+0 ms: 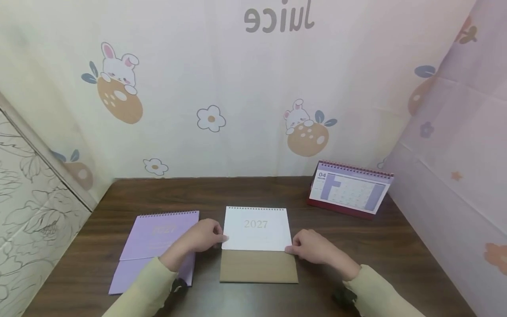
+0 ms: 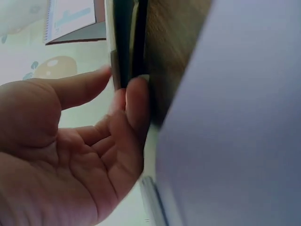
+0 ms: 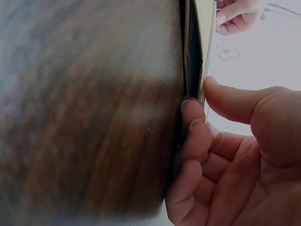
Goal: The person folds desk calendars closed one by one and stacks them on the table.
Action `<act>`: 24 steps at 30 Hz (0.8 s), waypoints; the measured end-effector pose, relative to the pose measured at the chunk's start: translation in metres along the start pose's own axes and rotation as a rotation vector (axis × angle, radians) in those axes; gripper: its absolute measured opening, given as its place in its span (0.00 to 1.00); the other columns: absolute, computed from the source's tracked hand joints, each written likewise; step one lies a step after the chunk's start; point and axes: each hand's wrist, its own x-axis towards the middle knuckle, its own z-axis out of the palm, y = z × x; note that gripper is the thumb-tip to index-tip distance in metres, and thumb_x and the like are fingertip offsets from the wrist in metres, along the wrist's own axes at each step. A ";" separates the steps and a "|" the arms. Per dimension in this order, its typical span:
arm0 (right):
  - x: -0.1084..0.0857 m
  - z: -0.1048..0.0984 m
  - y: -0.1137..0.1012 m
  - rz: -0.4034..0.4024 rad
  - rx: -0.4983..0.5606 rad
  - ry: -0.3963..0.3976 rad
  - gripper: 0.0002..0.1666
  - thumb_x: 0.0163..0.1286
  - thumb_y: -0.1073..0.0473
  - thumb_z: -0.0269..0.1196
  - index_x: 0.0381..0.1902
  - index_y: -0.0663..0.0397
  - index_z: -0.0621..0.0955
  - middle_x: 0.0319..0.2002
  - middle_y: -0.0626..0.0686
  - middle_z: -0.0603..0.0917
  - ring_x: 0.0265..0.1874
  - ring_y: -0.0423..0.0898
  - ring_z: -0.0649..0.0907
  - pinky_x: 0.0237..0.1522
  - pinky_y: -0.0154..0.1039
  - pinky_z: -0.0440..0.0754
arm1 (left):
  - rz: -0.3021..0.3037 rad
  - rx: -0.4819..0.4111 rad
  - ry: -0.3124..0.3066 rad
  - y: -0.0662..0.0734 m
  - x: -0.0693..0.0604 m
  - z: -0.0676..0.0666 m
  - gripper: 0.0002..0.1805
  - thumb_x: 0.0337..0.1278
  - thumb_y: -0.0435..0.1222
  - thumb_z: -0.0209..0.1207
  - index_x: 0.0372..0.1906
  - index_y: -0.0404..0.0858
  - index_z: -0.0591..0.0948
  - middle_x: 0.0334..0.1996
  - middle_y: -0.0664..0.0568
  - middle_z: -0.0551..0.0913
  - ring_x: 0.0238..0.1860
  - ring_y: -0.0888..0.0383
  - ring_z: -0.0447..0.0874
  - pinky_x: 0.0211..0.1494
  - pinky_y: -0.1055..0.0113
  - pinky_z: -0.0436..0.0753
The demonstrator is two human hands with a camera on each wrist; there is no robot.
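Note:
A desk calendar (image 1: 255, 235) with a white cover marked 2027, a coil along its top and a tan lower panel lies almost flat in the middle of the table. My left hand (image 1: 206, 235) pinches its left edge, thumb on top and fingers under the side. On the opposite edge my right hand (image 1: 314, 246) does the same near the cover's lower corner. The right wrist view shows the right thumb (image 3: 230, 101) on the cover side and curled fingertips (image 3: 195, 134) at the board's edge, with a narrow dark gap between the boards.
A purple 2027 calendar (image 1: 158, 237) lies at the left, partly under my left forearm. At the back right a calendar (image 1: 348, 189) with a purple-and-white page and a red base stands upright. The brown table (image 1: 253, 191) meets a patterned curtain (image 1: 253, 110) behind.

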 end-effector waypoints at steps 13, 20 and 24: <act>-0.004 -0.007 0.003 -0.007 0.094 -0.035 0.17 0.69 0.53 0.67 0.20 0.50 0.80 0.17 0.46 0.77 0.19 0.42 0.74 0.22 0.38 0.70 | -0.076 -0.515 -0.006 -0.016 0.003 0.005 0.14 0.55 0.37 0.71 0.34 0.30 0.82 0.26 0.49 0.85 0.31 0.57 0.85 0.41 0.61 0.86; -0.007 -0.006 0.010 -0.065 0.199 -0.056 0.12 0.71 0.54 0.65 0.26 0.49 0.82 0.21 0.45 0.77 0.24 0.44 0.75 0.26 0.38 0.72 | -0.091 -0.569 0.063 -0.018 -0.005 0.004 0.13 0.53 0.34 0.72 0.35 0.28 0.82 0.27 0.49 0.86 0.32 0.56 0.86 0.43 0.60 0.86; -0.007 -0.007 0.006 -0.072 0.338 -0.074 0.11 0.71 0.54 0.65 0.30 0.52 0.84 0.25 0.48 0.80 0.28 0.46 0.77 0.32 0.40 0.76 | -0.097 -0.578 0.087 -0.022 -0.011 -0.001 0.13 0.53 0.34 0.72 0.36 0.29 0.82 0.28 0.49 0.86 0.32 0.56 0.86 0.43 0.61 0.85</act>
